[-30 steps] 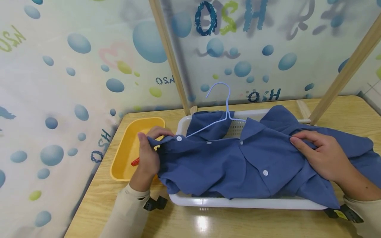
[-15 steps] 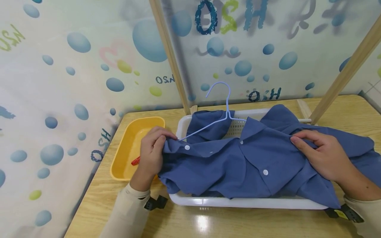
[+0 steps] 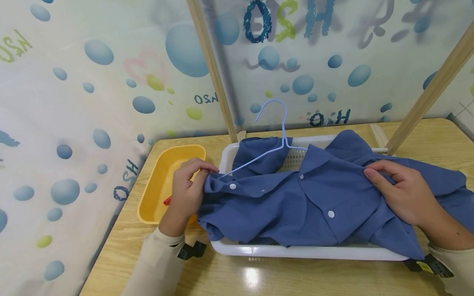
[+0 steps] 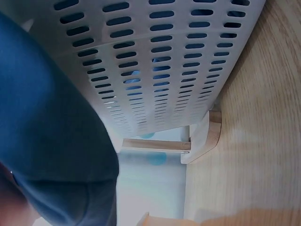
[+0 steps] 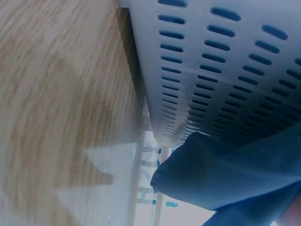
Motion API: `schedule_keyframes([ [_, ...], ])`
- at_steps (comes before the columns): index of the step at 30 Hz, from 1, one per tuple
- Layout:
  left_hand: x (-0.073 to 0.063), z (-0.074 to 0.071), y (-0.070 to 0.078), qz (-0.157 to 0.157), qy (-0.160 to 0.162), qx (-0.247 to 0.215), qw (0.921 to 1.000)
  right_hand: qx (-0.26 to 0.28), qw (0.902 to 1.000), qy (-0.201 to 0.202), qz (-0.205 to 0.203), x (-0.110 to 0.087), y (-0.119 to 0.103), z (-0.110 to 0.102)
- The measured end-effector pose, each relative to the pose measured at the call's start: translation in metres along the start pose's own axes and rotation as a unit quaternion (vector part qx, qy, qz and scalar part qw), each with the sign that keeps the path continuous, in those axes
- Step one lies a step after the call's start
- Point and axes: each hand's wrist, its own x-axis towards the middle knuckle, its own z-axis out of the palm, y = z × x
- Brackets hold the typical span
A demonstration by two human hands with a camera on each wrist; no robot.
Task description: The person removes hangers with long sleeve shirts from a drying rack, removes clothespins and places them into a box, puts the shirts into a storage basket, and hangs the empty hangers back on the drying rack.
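Note:
A blue button-up shirt (image 3: 274, 209) lies spread over a white laundry basket (image 3: 311, 251), white buttons facing up. At the shirt's left end, my left hand (image 3: 187, 187) pinches the cloth near the top button, by the lower end of a hanger arm. My right hand (image 3: 401, 191) pinches the shirt's right side between thumb and fingers. A pale blue clothes hanger (image 3: 284, 123) has its hook standing up behind the shirt, and both its arms run under the cloth. In the left wrist view, shirt cloth (image 4: 56, 127) hangs beside the basket's slotted wall (image 4: 160, 61).
Left of the basket stands a yellow tray (image 3: 149, 193) with a red item (image 3: 167, 200) in it, partly behind my left hand. Wooden poles (image 3: 212, 70) rise behind the basket at left and right. A patterned sheet (image 3: 92, 107) backs the wooden table (image 3: 122, 255).
My left hand has shifted its grip on the shirt's left edge and drawn the cloth down and right, so more of the hanger's left arm shows. The right hand stays in place.

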Motion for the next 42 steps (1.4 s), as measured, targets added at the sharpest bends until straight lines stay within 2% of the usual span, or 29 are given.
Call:
schedule_keyframes([
  [4, -0.0015, 0.0008, -0.0021, -0.007, -0.006, 0.010, 0.9999, 0.003, 1.0000, 0.000, -0.002, 0.0001, -0.0007, 0.0001],
  [9, -0.0026, 0.0010, -0.0038, -0.001, -0.009, 0.016, 0.9998, 0.006, 1.0000, 0.001, -0.007, -0.0004, -0.0004, 0.0006],
  [17, -0.0005, 0.0006, -0.0044, 0.003, -0.034, 0.052, 0.9981, 0.007, 0.9993, 0.036, -0.008, -0.0020, -0.0001, 0.0016],
  [28, -0.0001, 0.0019, -0.0044, -0.033, -0.044, 0.080, 0.9953, 0.028, 0.9977, 0.060, -0.015, -0.0005, -0.0011, 0.0047],
  [35, -0.0018, 0.0023, -0.0019, -0.057, -0.065, 0.064, 0.9942, 0.027, 0.9975, 0.063, -0.013, -0.0006, -0.0014, 0.0055],
  [42, -0.0015, 0.0032, -0.0020, -0.057, -0.074, 0.074, 0.9929, 0.025, 0.9973, 0.069, -0.008, -0.0007, -0.0010, 0.0052],
])
